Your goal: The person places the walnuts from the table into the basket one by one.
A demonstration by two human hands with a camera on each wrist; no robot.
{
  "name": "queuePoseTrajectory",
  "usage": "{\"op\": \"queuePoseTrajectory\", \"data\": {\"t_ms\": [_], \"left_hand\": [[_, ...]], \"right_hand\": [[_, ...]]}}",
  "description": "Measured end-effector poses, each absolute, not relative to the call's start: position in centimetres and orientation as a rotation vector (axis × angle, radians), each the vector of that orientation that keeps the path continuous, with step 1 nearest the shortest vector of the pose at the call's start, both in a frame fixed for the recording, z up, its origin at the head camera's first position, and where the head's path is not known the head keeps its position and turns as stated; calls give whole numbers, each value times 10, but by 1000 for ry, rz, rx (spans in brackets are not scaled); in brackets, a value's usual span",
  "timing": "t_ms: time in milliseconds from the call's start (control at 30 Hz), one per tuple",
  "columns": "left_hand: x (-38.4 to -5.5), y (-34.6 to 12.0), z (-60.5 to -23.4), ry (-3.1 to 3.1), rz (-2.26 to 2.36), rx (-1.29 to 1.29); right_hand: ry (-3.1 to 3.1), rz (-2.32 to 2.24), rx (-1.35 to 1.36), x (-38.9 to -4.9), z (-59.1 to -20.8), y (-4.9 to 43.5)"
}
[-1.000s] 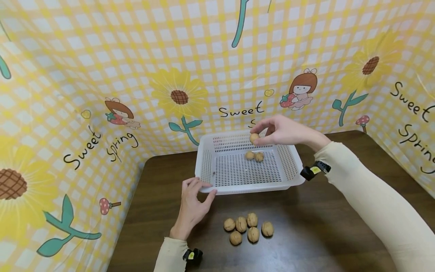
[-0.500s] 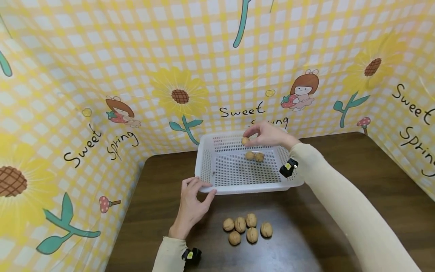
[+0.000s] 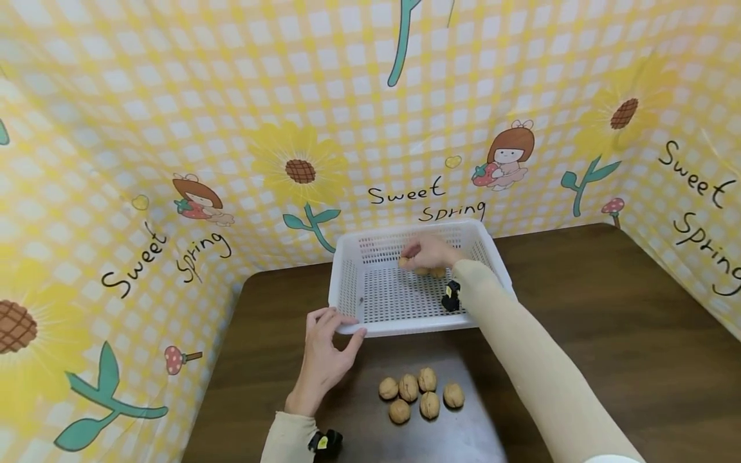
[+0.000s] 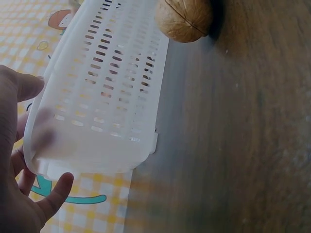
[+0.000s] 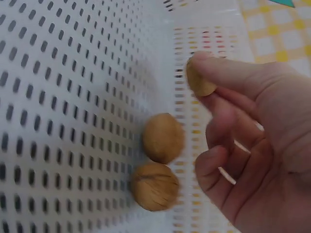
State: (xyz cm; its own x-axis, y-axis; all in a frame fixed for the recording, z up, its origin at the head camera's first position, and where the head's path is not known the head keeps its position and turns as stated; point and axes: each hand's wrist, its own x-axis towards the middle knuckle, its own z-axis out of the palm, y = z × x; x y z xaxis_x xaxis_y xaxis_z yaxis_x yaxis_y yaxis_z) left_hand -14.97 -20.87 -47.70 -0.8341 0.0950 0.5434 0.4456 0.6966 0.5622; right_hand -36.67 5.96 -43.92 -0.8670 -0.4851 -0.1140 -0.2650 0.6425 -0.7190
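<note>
My right hand (image 3: pixel 433 252) is inside the white perforated plastic basket (image 3: pixel 419 327), low and toward its back. Between thumb and fingers it pinches a walnut (image 5: pixel 198 80). Two more walnuts, one (image 5: pixel 164 138) beside another (image 5: pixel 154 187), lie on the basket floor near that hand; in the head view the hand partly covers them. At the basket's near left corner, my left hand (image 3: pixel 325 357) grips the rim with thumb and fingers. The left wrist view shows these fingers around the basket's corner (image 4: pixel 87 145).
Several loose walnuts (image 3: pixel 429 405) lie in a group on the dark wooden table (image 3: pixel 579 321), in front of the basket. A yellow checked cloth (image 3: pixel 370 128) with sunflowers hangs behind the table and at both sides, close to the basket's back.
My right hand has moved left and down into the basket, carrying the pinched walnut. The left hand keeps its hold on the corner.
</note>
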Motion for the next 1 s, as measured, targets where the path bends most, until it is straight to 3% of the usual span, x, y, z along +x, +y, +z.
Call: {"op": "queuePoseTrajectory", "data": {"t_ms": [200, 633, 1000], "left_hand": [[-146, -207, -482, -2440, -954, -422], [-147, -210, -479, -2433, -949, -410], [-150, -207, -477, -2436, -969, -414]], "right_hand": [[2545, -968, -520, -360, -456, 56], [2578, -883, -475, -361, -451, 49], [2461, -1179, -707, -361, -405, 68]]}}
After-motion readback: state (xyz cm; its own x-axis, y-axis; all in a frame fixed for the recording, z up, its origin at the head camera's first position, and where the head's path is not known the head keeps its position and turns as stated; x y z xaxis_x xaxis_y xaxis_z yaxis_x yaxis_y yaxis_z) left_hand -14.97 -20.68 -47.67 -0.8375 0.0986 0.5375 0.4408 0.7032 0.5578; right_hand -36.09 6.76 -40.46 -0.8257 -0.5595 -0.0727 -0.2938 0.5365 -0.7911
